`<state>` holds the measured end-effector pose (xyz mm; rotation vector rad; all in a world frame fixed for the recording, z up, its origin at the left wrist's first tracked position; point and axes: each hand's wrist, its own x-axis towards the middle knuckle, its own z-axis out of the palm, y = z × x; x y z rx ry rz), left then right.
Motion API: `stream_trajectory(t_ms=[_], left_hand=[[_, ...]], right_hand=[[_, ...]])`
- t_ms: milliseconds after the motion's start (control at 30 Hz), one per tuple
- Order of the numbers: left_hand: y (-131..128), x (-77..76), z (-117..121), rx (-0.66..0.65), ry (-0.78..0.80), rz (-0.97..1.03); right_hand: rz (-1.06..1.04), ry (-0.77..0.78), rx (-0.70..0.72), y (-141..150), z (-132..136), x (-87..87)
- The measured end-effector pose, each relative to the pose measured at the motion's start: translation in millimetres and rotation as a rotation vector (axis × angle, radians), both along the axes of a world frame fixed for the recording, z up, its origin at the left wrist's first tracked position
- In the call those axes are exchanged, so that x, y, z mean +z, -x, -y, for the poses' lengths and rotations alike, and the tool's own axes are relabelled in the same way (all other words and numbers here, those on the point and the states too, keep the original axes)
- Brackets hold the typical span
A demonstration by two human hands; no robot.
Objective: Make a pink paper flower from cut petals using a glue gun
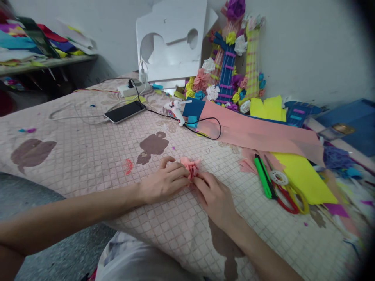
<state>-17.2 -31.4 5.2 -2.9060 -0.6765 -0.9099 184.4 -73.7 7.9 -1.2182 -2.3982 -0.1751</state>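
Note:
A small pink paper flower [191,168] with crumpled petals stands between my hands, just above the quilted table cover. My left hand [165,181] pinches its left side with bent fingers. From the right, my right hand [216,197] grips its base, and the fingertips of both hands nearly meet there. The flower's lower end is hidden by my fingers. To the right of my right hand lie pink paper scraps [248,160], a green utility knife [263,177] and scissors [287,197] with red and yellow handles.
A white glue gun [177,112] with a looping black cord lies beyond my hands, near a phone [125,112] and a power strip [134,89]. Pink paper [258,132] and yellow paper [307,179] cover the right side. Flower-decorated paper guitars [227,74] lean on the wall.

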Motion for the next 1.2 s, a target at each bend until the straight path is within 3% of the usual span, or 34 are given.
stream_trajectory(t_ms=[1200], left_hand=[[-2.0,-0.2,1.4,0.032,0.053,0.018]], right_hand=[[0.011,-0.024,0.020,5.6,-4.8,0.0]])
